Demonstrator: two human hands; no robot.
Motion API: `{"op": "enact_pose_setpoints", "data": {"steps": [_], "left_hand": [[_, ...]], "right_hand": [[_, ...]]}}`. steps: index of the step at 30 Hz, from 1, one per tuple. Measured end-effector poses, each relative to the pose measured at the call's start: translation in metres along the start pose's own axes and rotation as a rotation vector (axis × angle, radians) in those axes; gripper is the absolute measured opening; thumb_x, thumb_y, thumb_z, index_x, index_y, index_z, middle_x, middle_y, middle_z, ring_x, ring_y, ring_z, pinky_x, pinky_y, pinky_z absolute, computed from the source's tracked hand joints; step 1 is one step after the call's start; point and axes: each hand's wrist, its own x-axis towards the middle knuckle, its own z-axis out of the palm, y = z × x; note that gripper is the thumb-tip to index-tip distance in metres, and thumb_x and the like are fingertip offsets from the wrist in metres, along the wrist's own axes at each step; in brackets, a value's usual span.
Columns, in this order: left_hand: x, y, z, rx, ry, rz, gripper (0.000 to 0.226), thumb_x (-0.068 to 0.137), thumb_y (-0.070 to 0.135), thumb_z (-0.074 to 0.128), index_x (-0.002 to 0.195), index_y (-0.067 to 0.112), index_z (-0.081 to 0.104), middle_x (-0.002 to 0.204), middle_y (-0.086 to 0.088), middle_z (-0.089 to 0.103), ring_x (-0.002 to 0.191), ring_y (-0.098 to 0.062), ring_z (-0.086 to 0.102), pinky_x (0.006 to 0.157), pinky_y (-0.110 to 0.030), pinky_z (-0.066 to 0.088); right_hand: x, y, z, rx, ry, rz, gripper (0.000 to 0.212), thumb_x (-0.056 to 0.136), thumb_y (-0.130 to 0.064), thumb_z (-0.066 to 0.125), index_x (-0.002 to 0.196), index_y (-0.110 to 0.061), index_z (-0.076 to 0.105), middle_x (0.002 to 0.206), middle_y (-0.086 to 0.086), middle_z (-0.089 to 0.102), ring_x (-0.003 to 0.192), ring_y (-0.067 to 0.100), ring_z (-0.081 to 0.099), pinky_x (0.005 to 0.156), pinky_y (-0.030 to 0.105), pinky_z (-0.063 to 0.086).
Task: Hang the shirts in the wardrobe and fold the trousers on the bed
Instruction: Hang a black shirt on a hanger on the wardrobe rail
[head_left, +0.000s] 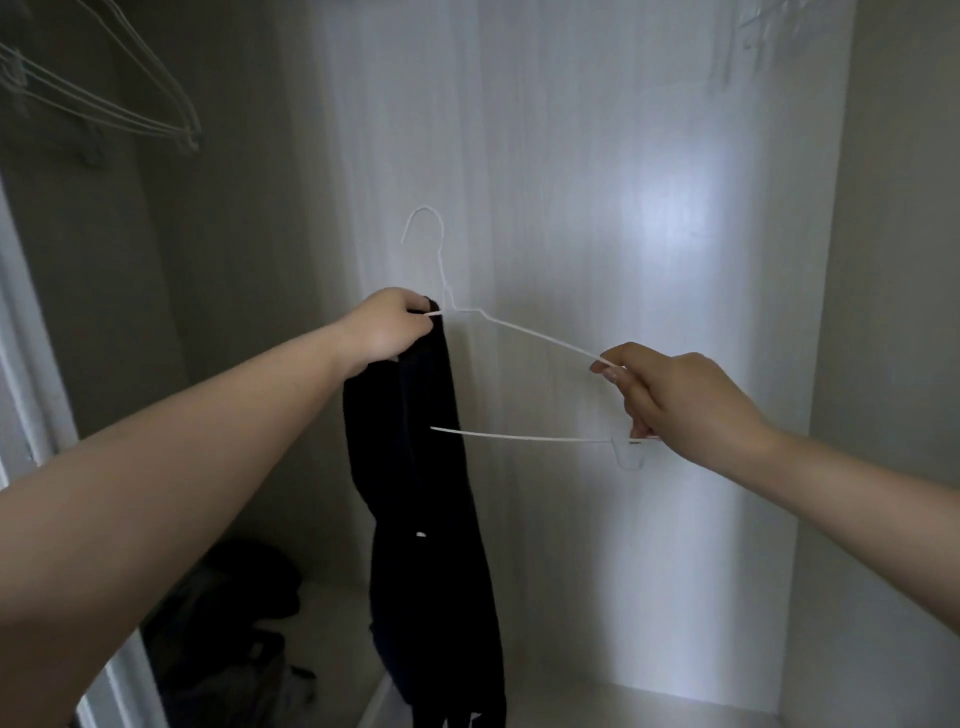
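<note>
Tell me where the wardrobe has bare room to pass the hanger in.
Free: the white back panel between the left white wire hangers and the faint ones top right; the white floor at right. Crowded: bottom left, dark heap. Both hands hold the white wire hanger with the black garment.

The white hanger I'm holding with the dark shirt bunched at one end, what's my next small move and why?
Probably draw the dark shirt along the white hanger toward your right hand. The cloth hangs bunched under your left hand, covering only that end, while the right arm of the hanger is bare.
</note>
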Motion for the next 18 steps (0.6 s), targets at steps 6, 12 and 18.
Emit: {"op": "enact_pose_setpoints", "data": {"steps": [6, 12, 18], "left_hand": [[0.002, 0.024, 0.022, -0.458, -0.036, -0.044, 0.015, 0.092, 0.020, 0.056, 0.088, 0.009, 0.064, 0.090, -0.007, 0.064, 0.078, -0.014, 0.066, 0.068, -0.022, 0.056], [0.007, 0.022, 0.036, -0.409, 0.125, 0.019, 0.028, 0.097, 0.027, 0.053, 0.089, 0.001, 0.060, 0.085, -0.014, 0.051, 0.079, -0.022, 0.058, 0.061, -0.019, 0.058], [0.009, 0.036, 0.043, -0.421, 0.182, 0.061, 0.025, 0.096, 0.029, 0.055, 0.086, 0.007, 0.060, 0.070, -0.011, 0.042, 0.071, -0.023, 0.051, 0.070, -0.033, 0.059]], "right_hand": [[-0.006, 0.007, -0.001, -0.116, -0.020, -0.011, 0.023, 0.099, -0.037, 0.033, 0.108, -0.029, 0.053, 0.059, -0.010, 0.063, 0.057, 0.009, 0.062, 0.063, 0.029, 0.049], [-0.009, 0.014, -0.009, -0.466, 0.156, -0.322, 0.048, 0.084, -0.019, 0.063, 0.130, -0.011, 0.055, 0.124, 0.010, 0.060, 0.111, 0.032, 0.059, 0.087, 0.043, 0.050], [-0.030, -0.004, 0.016, -0.552, 0.038, -0.742, 0.051, 0.075, -0.019, 0.069, 0.123, -0.003, 0.062, 0.127, 0.011, 0.062, 0.103, 0.027, 0.066, 0.084, 0.033, 0.052]]}}
